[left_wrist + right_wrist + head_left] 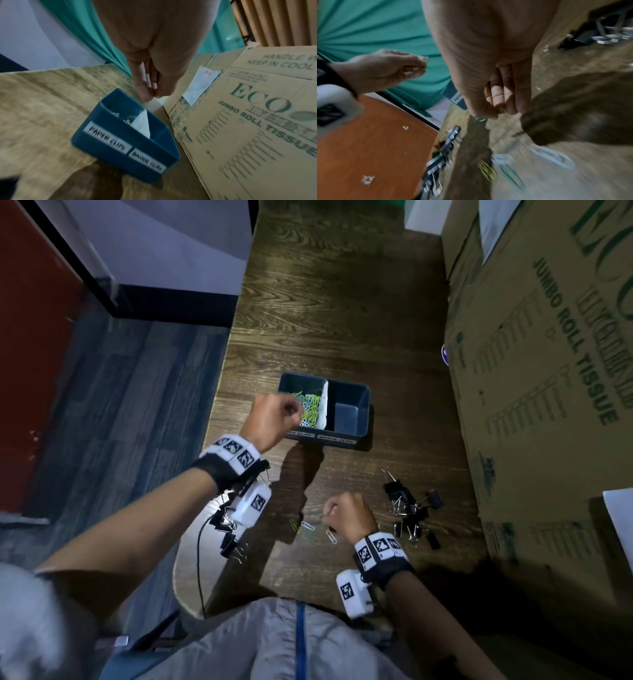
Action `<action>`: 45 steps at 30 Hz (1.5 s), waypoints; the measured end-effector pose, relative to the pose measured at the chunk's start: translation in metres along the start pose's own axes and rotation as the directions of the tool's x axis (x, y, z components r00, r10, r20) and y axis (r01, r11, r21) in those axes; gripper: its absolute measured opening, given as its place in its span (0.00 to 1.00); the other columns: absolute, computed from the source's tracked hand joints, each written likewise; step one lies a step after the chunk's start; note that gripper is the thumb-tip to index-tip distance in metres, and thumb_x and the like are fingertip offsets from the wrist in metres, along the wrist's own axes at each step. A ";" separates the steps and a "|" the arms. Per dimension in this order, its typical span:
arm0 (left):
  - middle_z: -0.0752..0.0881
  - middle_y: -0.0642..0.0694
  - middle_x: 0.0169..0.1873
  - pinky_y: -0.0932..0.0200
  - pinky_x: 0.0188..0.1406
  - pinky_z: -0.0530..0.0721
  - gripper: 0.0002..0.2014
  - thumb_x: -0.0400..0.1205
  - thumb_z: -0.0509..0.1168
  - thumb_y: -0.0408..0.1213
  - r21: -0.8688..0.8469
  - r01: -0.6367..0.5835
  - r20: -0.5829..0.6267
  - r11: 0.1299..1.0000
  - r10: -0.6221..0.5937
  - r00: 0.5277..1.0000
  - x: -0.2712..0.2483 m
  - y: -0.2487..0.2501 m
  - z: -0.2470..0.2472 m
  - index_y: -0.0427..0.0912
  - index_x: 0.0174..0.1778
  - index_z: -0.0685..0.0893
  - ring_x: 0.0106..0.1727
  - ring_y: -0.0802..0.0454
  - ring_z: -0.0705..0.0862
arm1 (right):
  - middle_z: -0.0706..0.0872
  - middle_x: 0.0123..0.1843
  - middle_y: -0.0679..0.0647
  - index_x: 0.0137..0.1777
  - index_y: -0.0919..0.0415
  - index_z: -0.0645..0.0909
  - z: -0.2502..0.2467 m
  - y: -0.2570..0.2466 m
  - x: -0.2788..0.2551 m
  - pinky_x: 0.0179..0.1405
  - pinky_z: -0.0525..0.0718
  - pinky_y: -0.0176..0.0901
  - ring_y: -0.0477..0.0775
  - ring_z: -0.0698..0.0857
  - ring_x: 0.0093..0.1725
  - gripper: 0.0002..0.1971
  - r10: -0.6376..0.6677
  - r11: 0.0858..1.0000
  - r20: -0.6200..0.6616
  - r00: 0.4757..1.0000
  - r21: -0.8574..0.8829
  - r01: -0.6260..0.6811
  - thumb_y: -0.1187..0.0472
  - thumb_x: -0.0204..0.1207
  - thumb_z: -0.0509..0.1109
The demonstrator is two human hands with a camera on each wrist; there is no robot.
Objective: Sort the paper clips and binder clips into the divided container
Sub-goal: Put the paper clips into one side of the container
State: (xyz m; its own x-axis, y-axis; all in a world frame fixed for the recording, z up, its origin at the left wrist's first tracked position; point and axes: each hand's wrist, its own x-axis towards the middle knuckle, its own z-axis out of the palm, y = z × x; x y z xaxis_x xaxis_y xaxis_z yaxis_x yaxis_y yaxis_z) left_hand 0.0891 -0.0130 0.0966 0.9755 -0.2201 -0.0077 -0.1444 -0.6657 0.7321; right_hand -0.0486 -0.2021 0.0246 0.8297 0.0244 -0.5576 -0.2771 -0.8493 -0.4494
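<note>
A blue divided container (356, 436) stands mid-table with a white divider (324, 405). Its left compartment, labelled PAPER CLIPS (107, 137), holds several coloured paper clips (310, 409); the right compartment (347, 414) shows only bare floor. My left hand (291, 409) hovers over the left compartment, fingertips pinched on a small green clip (426, 58). Nearer me, my right hand (329, 515) pinches a green paper clip (481, 119) and a yellow one (500, 111) just above the table. Loose paper clips (308, 526) lie beside it. Black binder clips lie in a right pile (411, 508) and a left pile (226, 529).
A large cardboard box (548, 371) printed JUMBO ROLL TISSUE walls off the table's right side, close to the container. The wooden table (325, 302) ends at a left edge with floor below. A black cable (200, 559) hangs from my left wrist.
</note>
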 end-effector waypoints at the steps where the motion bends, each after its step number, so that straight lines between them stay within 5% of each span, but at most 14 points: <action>1: 0.89 0.50 0.37 0.64 0.44 0.88 0.04 0.78 0.72 0.28 -0.003 0.016 -0.026 1.000 -0.016 1.000 0.012 0.001 -0.002 0.38 0.46 0.90 0.37 0.59 0.87 | 0.88 0.37 0.43 0.35 0.51 0.88 -0.010 -0.008 0.003 0.46 0.86 0.43 0.45 0.87 0.40 0.07 -0.017 1.000 -0.012 1.000 0.023 0.018 0.63 0.73 0.79; 6: 0.91 0.46 0.42 0.55 0.59 0.84 0.09 0.79 0.73 0.34 0.053 0.158 -0.076 0.986 -0.154 0.985 0.034 -0.017 0.004 0.38 0.54 0.89 0.47 0.51 0.87 | 0.87 0.37 0.45 0.36 0.59 0.89 -0.074 -0.057 0.024 0.46 0.75 0.26 0.39 0.83 0.39 0.07 -0.138 0.980 -0.119 0.983 0.129 0.153 0.67 0.74 0.76; 10: 0.91 0.47 0.44 0.55 0.46 0.87 0.07 0.80 0.69 0.32 0.125 0.068 -0.090 0.990 -0.057 0.994 -0.003 -0.032 0.019 0.45 0.52 0.88 0.43 0.52 0.88 | 0.88 0.34 0.47 0.34 0.54 0.88 -0.107 -0.092 0.056 0.46 0.82 0.38 0.47 0.87 0.40 0.09 -0.199 0.955 -0.331 0.922 0.147 0.259 0.68 0.72 0.76; 14: 0.90 0.45 0.45 0.54 0.44 0.86 0.08 0.78 0.68 0.28 0.244 -0.015 0.131 0.970 -0.018 0.991 -0.050 -0.045 0.038 0.44 0.49 0.87 0.43 0.47 0.87 | 0.88 0.39 0.49 0.53 0.53 0.89 -0.114 -0.105 0.073 0.47 0.85 0.42 0.48 0.86 0.43 0.12 -0.191 0.931 -0.407 0.893 0.213 0.296 0.63 0.70 0.81; 17: 0.90 0.45 0.46 0.55 0.43 0.83 0.10 0.78 0.67 0.29 0.310 -0.055 0.294 0.949 -0.041 0.955 -0.078 -0.055 0.051 0.44 0.51 0.88 0.45 0.45 0.87 | 0.88 0.42 0.51 0.53 0.56 0.89 -0.101 -0.086 0.065 0.42 0.83 0.39 0.50 0.85 0.41 0.09 -0.245 0.925 -0.478 0.843 0.147 0.352 0.62 0.72 0.79; 19: 0.89 0.47 0.48 0.54 0.43 0.82 0.09 0.79 0.66 0.31 0.347 -0.100 0.385 0.933 -0.045 0.922 -0.093 -0.064 0.062 0.45 0.53 0.87 0.46 0.46 0.86 | 0.90 0.42 0.52 0.48 0.57 0.90 -0.074 -0.061 0.057 0.42 0.84 0.36 0.48 0.86 0.40 0.04 -0.228 0.951 -0.393 0.891 0.106 0.291 0.65 0.75 0.77; 22: 0.85 0.50 0.49 0.54 0.42 0.84 0.07 0.81 0.66 0.38 0.338 -0.172 0.447 0.925 0.003 0.895 -0.112 -0.075 0.080 0.48 0.55 0.84 0.45 0.50 0.83 | 0.91 0.43 0.48 0.43 0.50 0.89 -0.020 -0.010 0.038 0.51 0.89 0.48 0.51 0.89 0.44 0.07 -0.040 0.999 -0.115 0.993 0.032 0.044 0.65 0.76 0.75; 25: 0.82 0.50 0.52 0.51 0.41 0.84 0.12 0.81 0.67 0.42 0.295 -0.274 0.512 0.915 0.091 0.854 -0.125 -0.081 0.090 0.50 0.59 0.82 0.50 0.50 0.81 | 0.91 0.46 0.49 0.48 0.43 0.85 0.019 0.029 0.016 0.49 0.89 0.51 0.57 0.90 0.47 0.08 0.078 0.993 0.047 0.996 -0.094 -0.074 0.54 0.70 0.74; 29: 0.84 0.51 0.52 0.53 0.37 0.86 0.14 0.78 0.70 0.40 0.299 -0.352 0.503 0.887 0.167 0.848 -0.141 -0.093 0.103 0.50 0.60 0.83 0.51 0.50 0.82 | 0.90 0.49 0.53 0.52 0.48 0.83 0.040 0.045 -0.003 0.49 0.87 0.49 0.60 0.88 0.50 0.11 0.020 0.988 0.065 0.998 -0.152 -0.010 0.52 0.71 0.77; 34: 0.86 0.49 0.43 0.58 0.34 0.82 0.17 0.81 0.54 0.50 0.286 -0.221 0.382 0.932 0.100 0.919 -0.164 -0.084 0.106 0.48 0.49 0.86 0.42 0.49 0.84 | 0.91 0.50 0.54 0.53 0.50 0.84 0.053 0.049 -0.012 0.49 0.87 0.49 0.61 0.88 0.50 0.06 -0.078 0.964 -0.003 0.997 -0.256 0.075 0.56 0.76 0.71; 39: 0.85 0.51 0.44 0.58 0.33 0.79 0.07 0.81 0.64 0.44 0.285 -0.250 0.410 0.925 0.118 0.905 -0.172 -0.079 0.107 0.49 0.49 0.85 0.43 0.50 0.84 | 0.90 0.45 0.51 0.44 0.49 0.86 0.055 0.049 -0.014 0.45 0.85 0.46 0.58 0.88 0.47 0.04 -0.062 0.976 0.023 0.998 -0.209 0.065 0.59 0.74 0.70; 45: 0.83 0.44 0.52 0.55 0.32 0.80 0.13 0.79 0.69 0.39 0.357 -0.243 0.423 0.902 0.076 0.903 -0.152 -0.061 0.116 0.39 0.58 0.82 0.44 0.45 0.85 | 0.87 0.43 0.49 0.39 0.52 0.82 0.064 0.043 -0.025 0.41 0.85 0.48 0.57 0.86 0.43 0.04 -0.182 0.955 0.089 0.979 -0.221 0.197 0.61 0.74 0.70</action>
State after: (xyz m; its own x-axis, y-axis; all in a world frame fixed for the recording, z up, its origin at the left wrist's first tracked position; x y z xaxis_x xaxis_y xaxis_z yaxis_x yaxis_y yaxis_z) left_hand -0.0691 -0.0215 -0.0261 0.7994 -0.5510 -0.2395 -0.4268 -0.8014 0.4191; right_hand -0.1123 -0.2059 -0.0253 0.8196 0.2252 -0.5267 0.0062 -0.9229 -0.3849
